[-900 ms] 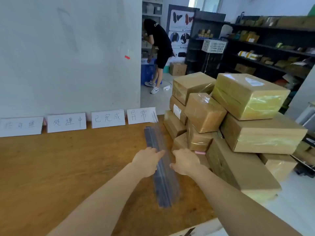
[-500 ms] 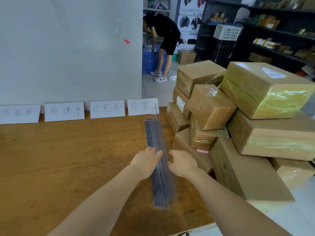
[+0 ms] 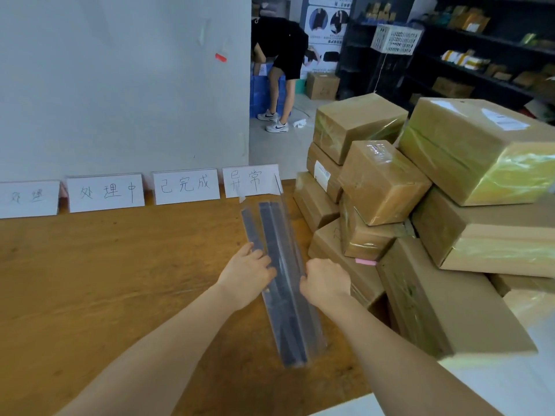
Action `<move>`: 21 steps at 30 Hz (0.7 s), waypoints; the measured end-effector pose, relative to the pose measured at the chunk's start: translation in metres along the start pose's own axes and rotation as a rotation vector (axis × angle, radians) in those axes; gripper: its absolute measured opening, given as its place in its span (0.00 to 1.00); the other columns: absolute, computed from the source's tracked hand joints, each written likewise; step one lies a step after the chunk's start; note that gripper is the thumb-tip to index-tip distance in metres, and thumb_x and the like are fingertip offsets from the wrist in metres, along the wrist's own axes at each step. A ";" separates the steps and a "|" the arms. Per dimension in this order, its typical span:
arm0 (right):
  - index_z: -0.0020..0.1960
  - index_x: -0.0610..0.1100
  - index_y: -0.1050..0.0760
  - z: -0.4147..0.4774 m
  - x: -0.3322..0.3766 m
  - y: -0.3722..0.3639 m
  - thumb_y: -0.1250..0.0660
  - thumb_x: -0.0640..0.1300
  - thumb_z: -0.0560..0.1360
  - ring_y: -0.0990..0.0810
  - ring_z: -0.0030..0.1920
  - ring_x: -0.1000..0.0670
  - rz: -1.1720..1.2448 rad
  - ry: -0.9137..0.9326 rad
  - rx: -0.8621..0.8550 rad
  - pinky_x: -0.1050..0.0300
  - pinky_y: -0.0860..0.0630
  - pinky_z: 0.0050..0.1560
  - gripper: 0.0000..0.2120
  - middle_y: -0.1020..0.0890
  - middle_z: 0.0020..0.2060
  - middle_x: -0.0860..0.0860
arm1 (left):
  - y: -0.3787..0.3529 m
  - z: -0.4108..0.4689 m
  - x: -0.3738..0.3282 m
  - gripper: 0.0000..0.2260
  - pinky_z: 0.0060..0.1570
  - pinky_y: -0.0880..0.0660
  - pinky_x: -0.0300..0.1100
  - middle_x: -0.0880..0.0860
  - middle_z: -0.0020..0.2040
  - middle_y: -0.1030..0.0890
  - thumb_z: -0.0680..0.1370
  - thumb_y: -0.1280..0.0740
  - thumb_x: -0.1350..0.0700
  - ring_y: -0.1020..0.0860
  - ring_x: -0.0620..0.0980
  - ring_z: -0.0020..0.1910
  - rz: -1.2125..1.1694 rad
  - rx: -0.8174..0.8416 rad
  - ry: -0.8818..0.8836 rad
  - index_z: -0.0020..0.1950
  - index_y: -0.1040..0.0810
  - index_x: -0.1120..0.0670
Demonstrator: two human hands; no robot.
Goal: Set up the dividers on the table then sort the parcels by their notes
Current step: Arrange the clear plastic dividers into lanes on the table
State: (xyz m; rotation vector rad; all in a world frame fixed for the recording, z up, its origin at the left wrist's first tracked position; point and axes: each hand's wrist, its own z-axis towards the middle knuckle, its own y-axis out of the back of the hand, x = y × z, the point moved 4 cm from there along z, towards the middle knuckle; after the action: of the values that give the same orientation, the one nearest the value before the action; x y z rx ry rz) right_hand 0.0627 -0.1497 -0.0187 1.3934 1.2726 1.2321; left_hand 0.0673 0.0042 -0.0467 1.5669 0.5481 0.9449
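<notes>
A bundle of long clear dividers (image 3: 280, 259) with dark strips lies lengthwise on the wooden table (image 3: 105, 280), running from near the label cards toward me. My left hand (image 3: 246, 273) grips its left edge, and one divider is fanned out to the left at the far end. My right hand (image 3: 326, 283) grips the right edge, fingers curled. Several brown parcels (image 3: 381, 181) are piled at the table's right end; one shows a pink note (image 3: 365, 261). Several white label cards (image 3: 186, 186) with handwritten characters stand along the wall.
A grey wall (image 3: 120, 85) backs the table. A person (image 3: 282, 55) in black bends over a blue crate in the aisle behind. Dark shelves (image 3: 480, 55) with goods and a white basket (image 3: 396, 39) fill the right background. A white surface (image 3: 525, 379) lies at lower right.
The dividers have come down toward the table and fanned apart at the far end, one strip swinging left. Both hands stay on the bundle's sides.
</notes>
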 end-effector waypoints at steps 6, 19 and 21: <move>0.43 0.50 0.29 -0.003 0.004 -0.006 0.41 0.47 0.79 0.22 0.38 0.51 0.042 0.008 -0.048 0.58 0.23 0.38 0.06 0.25 0.35 0.53 | 0.006 -0.022 0.022 0.10 0.59 0.29 0.52 0.52 0.50 0.20 0.78 0.34 0.48 0.23 0.55 0.53 -0.025 -0.053 -0.035 0.53 0.19 0.51; 0.46 0.47 0.28 -0.006 0.047 0.002 0.42 0.48 0.81 0.19 0.41 0.49 0.150 0.115 -0.126 0.51 0.19 0.44 0.09 0.20 0.40 0.50 | -0.013 -0.086 0.089 0.17 0.49 0.28 0.43 0.51 0.55 0.22 0.83 0.46 0.44 0.25 0.51 0.56 -0.162 0.153 0.415 0.59 0.24 0.53; 0.47 0.47 0.28 -0.009 0.055 -0.003 0.43 0.48 0.82 0.19 0.42 0.50 0.145 0.146 -0.103 0.54 0.20 0.43 0.08 0.19 0.41 0.50 | -0.017 -0.098 0.095 0.13 0.49 0.27 0.45 0.52 0.55 0.22 0.83 0.44 0.48 0.25 0.53 0.56 -0.217 0.185 0.503 0.60 0.25 0.53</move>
State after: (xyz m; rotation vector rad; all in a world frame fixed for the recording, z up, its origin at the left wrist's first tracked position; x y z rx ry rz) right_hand 0.0529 -0.0949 -0.0143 1.3604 1.2038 1.5014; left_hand 0.0441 0.1393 -0.0367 1.3904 1.1632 1.1483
